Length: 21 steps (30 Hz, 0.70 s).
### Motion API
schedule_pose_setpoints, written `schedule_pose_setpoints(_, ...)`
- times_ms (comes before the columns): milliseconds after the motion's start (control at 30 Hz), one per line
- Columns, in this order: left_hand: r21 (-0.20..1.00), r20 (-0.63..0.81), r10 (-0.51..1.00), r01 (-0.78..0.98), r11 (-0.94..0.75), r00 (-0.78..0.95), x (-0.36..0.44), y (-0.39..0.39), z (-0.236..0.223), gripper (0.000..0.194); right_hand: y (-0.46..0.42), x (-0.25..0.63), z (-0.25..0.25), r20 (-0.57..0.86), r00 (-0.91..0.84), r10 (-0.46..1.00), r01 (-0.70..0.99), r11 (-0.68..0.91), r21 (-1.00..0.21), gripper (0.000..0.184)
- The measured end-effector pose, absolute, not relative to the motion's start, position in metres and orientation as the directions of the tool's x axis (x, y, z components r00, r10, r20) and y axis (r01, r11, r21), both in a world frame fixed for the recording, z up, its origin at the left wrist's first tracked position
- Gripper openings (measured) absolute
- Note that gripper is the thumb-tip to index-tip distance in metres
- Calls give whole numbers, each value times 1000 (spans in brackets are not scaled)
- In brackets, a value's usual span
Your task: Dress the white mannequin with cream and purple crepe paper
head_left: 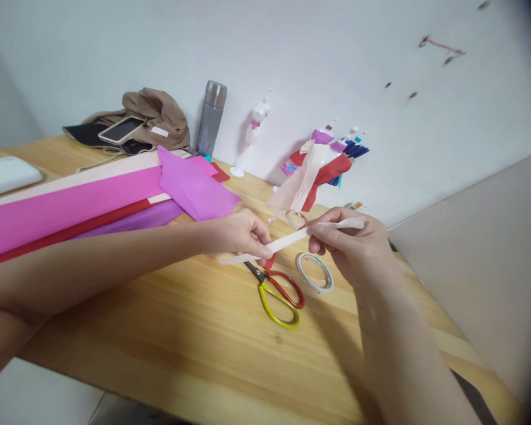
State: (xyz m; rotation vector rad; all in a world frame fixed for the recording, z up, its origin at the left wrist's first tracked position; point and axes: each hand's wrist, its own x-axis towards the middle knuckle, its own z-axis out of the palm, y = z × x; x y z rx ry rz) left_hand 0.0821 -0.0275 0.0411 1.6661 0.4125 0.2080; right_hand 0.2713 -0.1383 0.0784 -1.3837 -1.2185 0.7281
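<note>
A narrow pale strip of paper (pixel 288 240) is stretched between my two hands above the table. My left hand (pixel 241 233) pinches it near its left end, and my right hand (pixel 347 236) pinches it toward the right end. Below my left hand lie scissors (pixel 279 295) with one red and one yellow handle; their blade tips are hidden behind the strip and hand. Beside them, under my right hand, rests a roll of white tape (pixel 315 273). A small red piece (pixel 269 261) shows just beneath my left fingers.
Long pink, red and purple paper sheets (pixel 92 192) cover the table's left part. At the back stand a grey bottle (pixel 211 118), a white doll-like figure (pixel 254 127) and figures dressed in coloured paper (pixel 321 165). A brown cloth bag (pixel 154 115) with a phone (pixel 121 130) lies back left.
</note>
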Motion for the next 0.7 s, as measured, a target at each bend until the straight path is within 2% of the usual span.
schedule_pose_setpoints(300,981,-123,377,170,-94,918,83,-21,35,16,-139,286,87,277,336,900,268,191,-944,23)
schedule_pose_setpoints(467,984,-109,385,155,-92,916,83,-23,34,14,-138,295,87,245,343,907,258,159,-953,26)
schedule_pose_setpoints(600,982,-117,403,168,-91,907,82,-23,39,13,-126,300,75,204,285,937,113,179,-977,29)
schedule_pose_setpoints(700,980,-105,412,164,-111,905,82,-21,43,15,-116,296,56,192,210,959,-41,205,-978,39)
